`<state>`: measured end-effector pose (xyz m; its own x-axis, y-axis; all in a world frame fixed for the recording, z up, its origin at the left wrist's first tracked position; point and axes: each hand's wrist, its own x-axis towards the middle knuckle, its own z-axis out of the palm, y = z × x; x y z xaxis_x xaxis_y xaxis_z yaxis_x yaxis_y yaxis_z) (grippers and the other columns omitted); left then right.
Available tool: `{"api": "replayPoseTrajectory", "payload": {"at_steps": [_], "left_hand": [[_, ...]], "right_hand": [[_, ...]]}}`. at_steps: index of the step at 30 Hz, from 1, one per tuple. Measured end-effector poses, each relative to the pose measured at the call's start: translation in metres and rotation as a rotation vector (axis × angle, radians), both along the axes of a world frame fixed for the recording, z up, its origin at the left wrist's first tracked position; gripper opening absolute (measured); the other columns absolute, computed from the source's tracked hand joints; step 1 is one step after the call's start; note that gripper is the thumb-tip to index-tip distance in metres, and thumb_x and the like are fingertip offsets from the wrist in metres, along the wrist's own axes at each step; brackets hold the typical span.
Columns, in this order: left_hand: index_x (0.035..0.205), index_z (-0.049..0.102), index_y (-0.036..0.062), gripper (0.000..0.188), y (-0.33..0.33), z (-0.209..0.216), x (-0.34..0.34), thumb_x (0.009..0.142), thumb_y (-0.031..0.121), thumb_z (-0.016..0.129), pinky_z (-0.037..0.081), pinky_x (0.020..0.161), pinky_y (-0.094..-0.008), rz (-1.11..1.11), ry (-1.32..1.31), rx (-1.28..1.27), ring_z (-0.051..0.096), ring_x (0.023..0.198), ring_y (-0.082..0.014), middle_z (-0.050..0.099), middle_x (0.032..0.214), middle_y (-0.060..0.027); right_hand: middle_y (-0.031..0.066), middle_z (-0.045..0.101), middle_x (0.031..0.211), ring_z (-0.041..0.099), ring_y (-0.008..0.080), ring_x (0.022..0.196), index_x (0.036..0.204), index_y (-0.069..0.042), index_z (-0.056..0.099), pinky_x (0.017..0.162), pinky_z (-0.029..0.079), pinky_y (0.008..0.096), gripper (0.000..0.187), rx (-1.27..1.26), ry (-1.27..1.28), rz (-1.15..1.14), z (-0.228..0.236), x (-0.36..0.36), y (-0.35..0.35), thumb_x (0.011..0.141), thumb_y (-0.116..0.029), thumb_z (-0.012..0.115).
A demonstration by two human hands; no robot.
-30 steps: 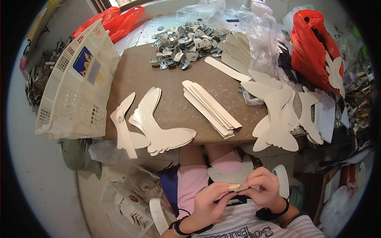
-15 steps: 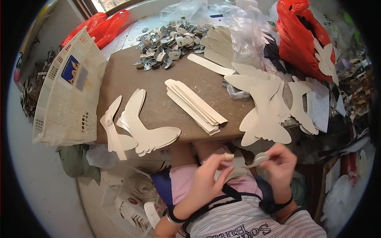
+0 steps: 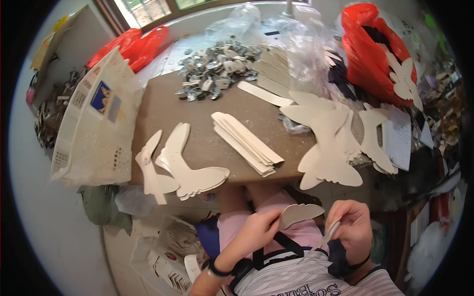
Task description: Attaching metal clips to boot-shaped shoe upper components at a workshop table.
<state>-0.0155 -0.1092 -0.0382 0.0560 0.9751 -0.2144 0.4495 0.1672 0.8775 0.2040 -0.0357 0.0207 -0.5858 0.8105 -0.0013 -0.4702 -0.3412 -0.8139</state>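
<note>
Above my lap, my left hand [image 3: 260,229] pinches a flat cream cut-out piece [image 3: 302,213] with a rounded end that points right. My right hand [image 3: 351,222], a little to the right, has its fingers closed on a narrow cream strip [image 3: 330,235] with a thicker rounded end; its exact kind is too blurred to tell. The two pieces are apart. On the table's near edge lie curved cream cut-outs [image 3: 190,175], a cut-out with a strip across it [image 3: 154,177], a stack of straight cream strips [image 3: 245,143] and a larger heap of lobed cut-outs [image 3: 328,148].
The brown tabletop [image 3: 192,111] carries a pile of small metal and cream buckle-like parts [image 3: 217,69]. A white plastic basket [image 3: 94,143] stands at the left. Red plastic bags [image 3: 368,54] and clear plastic wrap [image 3: 308,59] lie toward the back. A bin of cream pieces [image 3: 163,261] is below.
My hands have moved apart and slightly down. The cream piece in my left hand now points right, and the strip in my right hand has tilted downward. The view has shifted slightly.
</note>
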Motion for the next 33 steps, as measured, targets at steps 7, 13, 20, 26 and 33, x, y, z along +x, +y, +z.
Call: {"api": "replayPoseTrajectory", "payload": {"at_steps": [7, 13, 20, 26, 33], "left_hand": [[0.110, 0.060, -0.0075, 0.021, -0.072, 0.046, 0.001, 0.090, -0.001, 0.059, 0.045, 0.077, -0.0211, 0.631, -0.675, 0.234, 0.056, 0.091, -0.0094, 0.060, 0.102, -0.0071], [0.108, 0.061, -0.0081, 0.019, -0.085, 0.047, 0.004, 0.090, -0.001, 0.059, 0.046, 0.078, -0.0217, 0.808, -0.596, 0.438, 0.057, 0.091, -0.0113, 0.060, 0.104, -0.0087], [0.105, 0.062, -0.0062, 0.017, -0.092, 0.034, 0.001, 0.089, -0.003, 0.060, 0.047, 0.076, -0.0216, 0.859, -0.480, 0.513, 0.059, 0.088, -0.0120, 0.062, 0.103, -0.0089], [0.102, 0.062, -0.0063, 0.015, -0.096, 0.030, -0.001, 0.088, -0.002, 0.063, 0.049, 0.071, -0.0216, 0.792, -0.153, 0.508, 0.059, 0.081, -0.0110, 0.063, 0.096, -0.0084], [0.107, 0.061, -0.0076, 0.020, -0.099, 0.027, 0.000, 0.087, -0.003, 0.063, 0.048, 0.069, -0.0211, 0.887, -0.616, 0.433, 0.059, 0.081, -0.0091, 0.063, 0.097, -0.0091]], "right_hand": [[0.0100, 0.058, 0.097, 0.061, 0.0146, 0.086, 0.092, 0.003, 0.062, 0.076, 0.053, 0.0257, 0.025, 0.191, -0.249, 0.154, -0.016, -0.074, -0.016, 0.072, 0.016, 0.069], [0.0128, 0.061, 0.090, 0.066, 0.0209, 0.082, 0.085, 0.002, 0.062, 0.076, 0.057, 0.0302, 0.018, 0.216, -0.205, 0.116, -0.013, -0.091, -0.023, 0.072, 0.013, 0.069], [0.0126, 0.061, 0.090, 0.064, 0.0179, 0.078, 0.082, 0.001, 0.064, 0.073, 0.054, 0.0279, 0.016, 0.293, -0.224, 0.169, -0.014, -0.099, -0.031, 0.072, 0.011, 0.072], [0.0093, 0.062, 0.092, 0.060, 0.0149, 0.084, 0.084, 0.001, 0.066, 0.073, 0.049, 0.0256, 0.018, 0.271, -0.221, 0.159, -0.015, -0.102, -0.034, 0.072, 0.012, 0.072], [0.0104, 0.065, 0.087, 0.061, 0.0153, 0.080, 0.084, 0.003, 0.067, 0.072, 0.049, 0.0262, 0.020, 0.221, -0.302, 0.168, -0.016, -0.113, -0.036, 0.067, 0.010, 0.076]]}}
